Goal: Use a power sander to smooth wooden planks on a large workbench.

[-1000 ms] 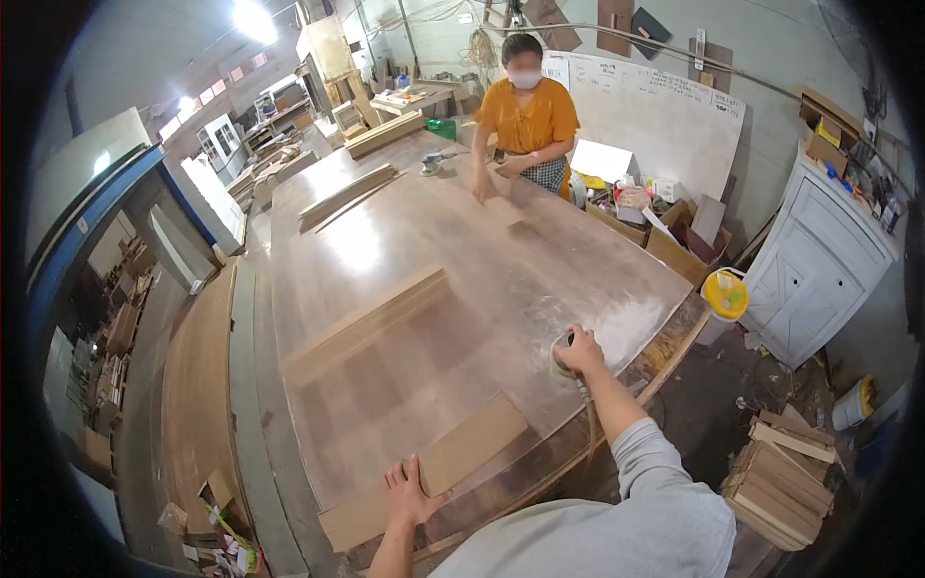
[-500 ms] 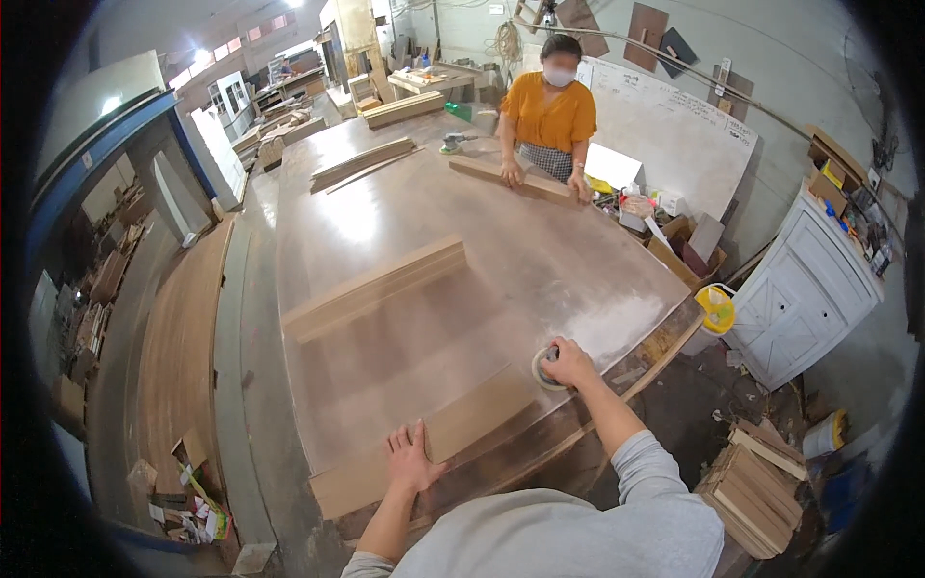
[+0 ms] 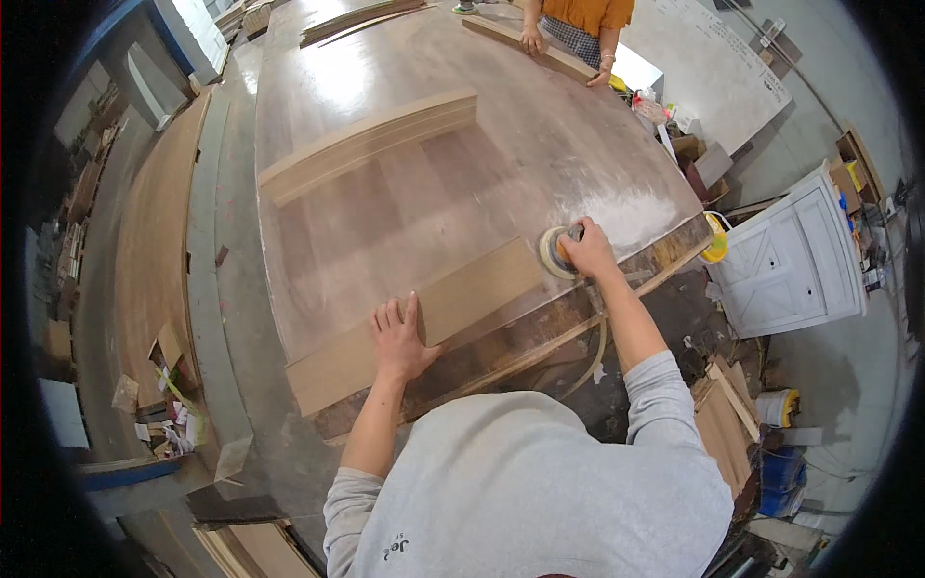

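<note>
A long light-brown wooden board (image 3: 477, 292) lies flat along the near edge of a large brown worktable (image 3: 337, 246). My left hand (image 3: 403, 342) is open on its left half, palm down with the fingers spread. At the board's right end, my right hand (image 3: 590, 252) grips a round power sander (image 3: 552, 254) from above. The sander's disc touches or overlaps that end; I cannot tell which. A hose (image 3: 599, 352) hangs from the sander down past the table edge. Pale dust (image 3: 621, 214) coats the tabletop just beyond it.
Stacked boards (image 3: 376, 146) lie mid-table, with thinner strips (image 3: 352, 24) farther back. Across the table, a person in an orange top (image 3: 588, 12) has both hands on another board (image 3: 530, 42). A white cabinet (image 3: 792, 255) and yellow-rimmed bucket (image 3: 715, 238) stand at right.
My view has tipped downward, so the table sits higher in it and the other person's head is out of sight. The hose now shows. Both hands keep their holds.
</note>
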A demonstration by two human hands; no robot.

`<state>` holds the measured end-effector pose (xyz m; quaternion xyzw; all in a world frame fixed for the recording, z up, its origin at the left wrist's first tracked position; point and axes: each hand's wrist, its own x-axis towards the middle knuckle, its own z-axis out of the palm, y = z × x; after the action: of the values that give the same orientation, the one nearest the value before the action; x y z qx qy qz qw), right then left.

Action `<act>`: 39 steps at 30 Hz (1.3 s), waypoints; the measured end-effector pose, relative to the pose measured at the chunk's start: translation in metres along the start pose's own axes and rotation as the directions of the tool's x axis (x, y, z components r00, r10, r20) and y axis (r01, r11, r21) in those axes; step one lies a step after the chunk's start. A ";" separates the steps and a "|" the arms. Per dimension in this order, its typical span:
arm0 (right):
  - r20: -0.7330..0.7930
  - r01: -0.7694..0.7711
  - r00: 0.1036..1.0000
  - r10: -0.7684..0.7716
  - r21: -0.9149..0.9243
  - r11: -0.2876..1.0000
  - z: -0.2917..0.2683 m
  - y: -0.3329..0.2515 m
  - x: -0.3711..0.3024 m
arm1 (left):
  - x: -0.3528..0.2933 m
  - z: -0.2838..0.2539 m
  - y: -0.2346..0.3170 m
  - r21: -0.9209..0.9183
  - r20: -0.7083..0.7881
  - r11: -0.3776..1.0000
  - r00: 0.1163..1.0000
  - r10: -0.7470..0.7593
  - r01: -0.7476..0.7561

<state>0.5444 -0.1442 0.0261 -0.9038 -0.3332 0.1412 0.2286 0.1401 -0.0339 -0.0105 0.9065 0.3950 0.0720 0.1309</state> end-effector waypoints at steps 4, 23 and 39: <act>0.089 0.074 0.994 -0.070 -0.038 0.997 -0.018 -0.051 -0.031 | -0.006 0.004 -0.003 0.063 -0.019 0.998 1.000 0.015 -0.013; -0.017 -0.106 0.994 0.106 -0.019 0.994 -0.009 -0.043 -0.002 | -0.005 0.004 0.000 0.111 0.030 0.994 0.999 0.021 -0.024; -0.012 0.051 0.999 -0.050 0.096 0.994 -0.003 -0.022 0.003 | 0.007 -0.003 0.004 0.045 0.194 0.997 0.979 -0.066 0.058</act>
<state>0.5354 -0.1284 0.0395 -0.8837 -0.3476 0.1471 0.2767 0.1464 -0.0305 -0.0060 0.8988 0.4095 -0.0292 0.1534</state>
